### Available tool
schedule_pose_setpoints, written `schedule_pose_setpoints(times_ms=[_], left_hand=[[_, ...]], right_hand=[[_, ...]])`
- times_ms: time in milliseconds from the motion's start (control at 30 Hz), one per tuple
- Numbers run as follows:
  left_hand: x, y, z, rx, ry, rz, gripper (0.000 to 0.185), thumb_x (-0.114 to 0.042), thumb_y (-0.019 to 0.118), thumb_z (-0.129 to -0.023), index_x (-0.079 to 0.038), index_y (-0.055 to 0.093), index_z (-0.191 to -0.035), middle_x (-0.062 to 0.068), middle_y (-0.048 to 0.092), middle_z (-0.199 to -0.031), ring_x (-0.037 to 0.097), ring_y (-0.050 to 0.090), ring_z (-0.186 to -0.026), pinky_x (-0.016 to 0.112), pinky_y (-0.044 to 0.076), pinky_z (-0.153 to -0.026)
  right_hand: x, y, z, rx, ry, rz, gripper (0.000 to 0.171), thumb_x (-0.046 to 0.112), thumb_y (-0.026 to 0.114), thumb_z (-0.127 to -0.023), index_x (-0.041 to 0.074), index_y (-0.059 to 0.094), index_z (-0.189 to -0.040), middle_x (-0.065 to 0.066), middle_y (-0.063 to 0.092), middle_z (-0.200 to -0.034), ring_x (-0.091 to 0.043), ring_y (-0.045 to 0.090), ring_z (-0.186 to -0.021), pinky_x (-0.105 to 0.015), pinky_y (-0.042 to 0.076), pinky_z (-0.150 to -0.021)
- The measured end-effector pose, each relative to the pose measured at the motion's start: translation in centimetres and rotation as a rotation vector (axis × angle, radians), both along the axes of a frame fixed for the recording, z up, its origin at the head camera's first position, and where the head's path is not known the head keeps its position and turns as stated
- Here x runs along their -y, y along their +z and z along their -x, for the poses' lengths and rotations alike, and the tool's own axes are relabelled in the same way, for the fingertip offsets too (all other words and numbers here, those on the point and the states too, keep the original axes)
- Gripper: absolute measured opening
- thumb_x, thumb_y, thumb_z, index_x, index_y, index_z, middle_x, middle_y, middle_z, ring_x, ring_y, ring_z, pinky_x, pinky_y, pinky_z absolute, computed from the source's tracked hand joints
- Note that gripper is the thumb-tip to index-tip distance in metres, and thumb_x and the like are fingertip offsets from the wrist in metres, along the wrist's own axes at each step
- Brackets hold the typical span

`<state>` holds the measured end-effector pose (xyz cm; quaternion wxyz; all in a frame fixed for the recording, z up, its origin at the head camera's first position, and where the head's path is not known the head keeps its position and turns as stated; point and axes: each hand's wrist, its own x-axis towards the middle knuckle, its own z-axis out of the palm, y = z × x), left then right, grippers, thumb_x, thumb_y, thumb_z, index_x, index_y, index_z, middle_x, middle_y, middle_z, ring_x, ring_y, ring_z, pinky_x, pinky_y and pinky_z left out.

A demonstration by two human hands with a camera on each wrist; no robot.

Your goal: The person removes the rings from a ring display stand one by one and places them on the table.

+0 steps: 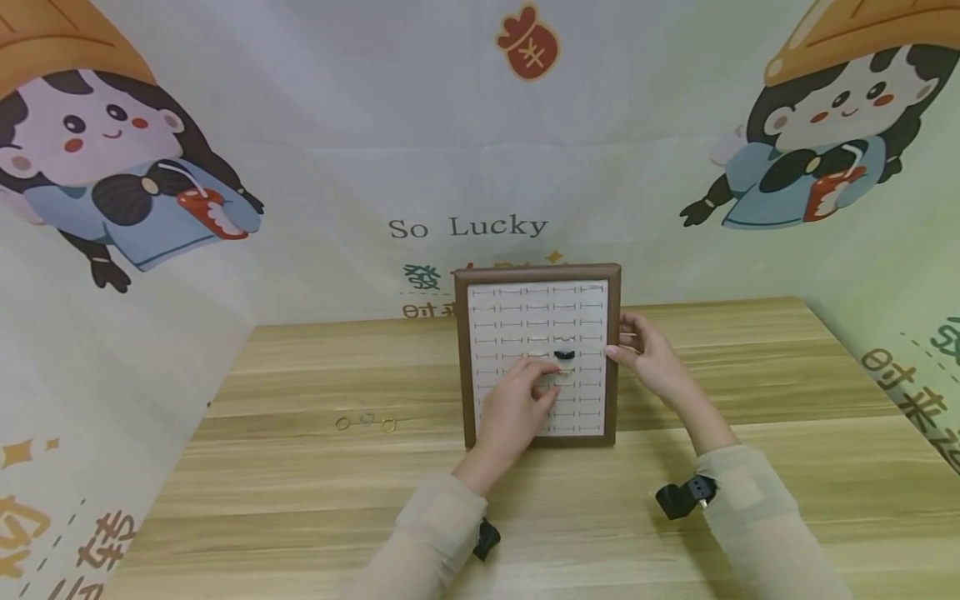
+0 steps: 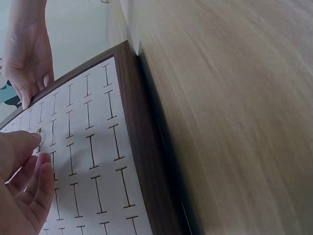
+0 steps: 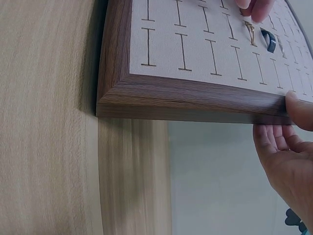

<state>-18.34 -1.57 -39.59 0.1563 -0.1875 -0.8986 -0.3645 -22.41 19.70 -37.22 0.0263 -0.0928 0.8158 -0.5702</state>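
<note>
A brown-framed ring display board (image 1: 612, 400) with a white slotted face stands upright on the table. My right hand (image 1: 651, 354) grips its right edge, thumb at the front and fingers behind. In front of the face, my left hand (image 1: 513, 408) has a fingertip at a gold ring (image 3: 250, 33) seated in a slot, with the thumb apart from that finger. Just above that ring in the head view sits a black ring (image 1: 564, 355). A thin light ring (image 3: 280, 46) is set beyond the black one in the right wrist view.
On the table (image 1: 300, 508), left of the board, lie a small ring (image 1: 342, 423), a silvery ring (image 1: 367, 418) and a gold-coloured ring (image 1: 388, 425). A printed cloth (image 1: 337, 167) hangs behind the table and along its sides.
</note>
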Motion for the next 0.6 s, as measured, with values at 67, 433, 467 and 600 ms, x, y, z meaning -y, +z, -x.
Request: schedule_pose_setpoints(times_ms=[67,433,467,600], left_hand=[[-0.06,-0.05,0.11,0.005,0.002,-0.005,0.024,-0.004,0.079,-0.091,-0.006,0.075,-0.115,0.008,0.074,-0.111,0.016,0.065,-0.078,0.016,0.048,-0.063],[-0.51,-0.07,0.41,0.032,0.006,0.020,0.021,-0.004,0.077,-0.092,-0.005,0.076,-0.113,0.008,0.074,-0.110,0.016,0.067,-0.079,0.017,0.052,-0.067],[-0.56,-0.05,0.44,0.034,0.008,0.027,0.021,-0.005,0.077,-0.092,-0.006,0.076,-0.113,0.008,0.074,-0.110,0.015,0.067,-0.079,0.017,0.051,-0.067],[-0.68,0.05,0.50,0.044,0.015,0.033,0.020,-0.005,0.077,-0.092,-0.006,0.076,-0.112,0.007,0.075,-0.110,0.014,0.065,-0.077,0.016,0.049,-0.065]], right_hand=[[0.00,-0.01,0.03,0.002,0.001,0.001,0.060,-0.004,0.052,-0.104,-0.021,0.020,-0.153,-0.042,0.035,-0.152,-0.057,0.037,-0.144,-0.063,0.036,-0.120],[0.04,-0.06,-0.08,-0.003,0.002,0.005,0.059,-0.004,0.051,-0.105,-0.021,0.021,-0.153,-0.042,0.037,-0.150,-0.056,0.039,-0.143,-0.062,0.038,-0.119],[0.07,-0.06,-0.07,-0.003,0.002,0.008,0.059,-0.004,0.051,-0.105,-0.021,0.022,-0.153,-0.042,0.038,-0.150,-0.056,0.040,-0.143,-0.061,0.039,-0.119],[0.08,-0.12,-0.02,-0.009,0.001,0.007,0.058,-0.004,0.051,-0.104,-0.020,0.023,-0.153,-0.041,0.039,-0.149,-0.056,0.041,-0.143,-0.059,0.041,-0.118]])
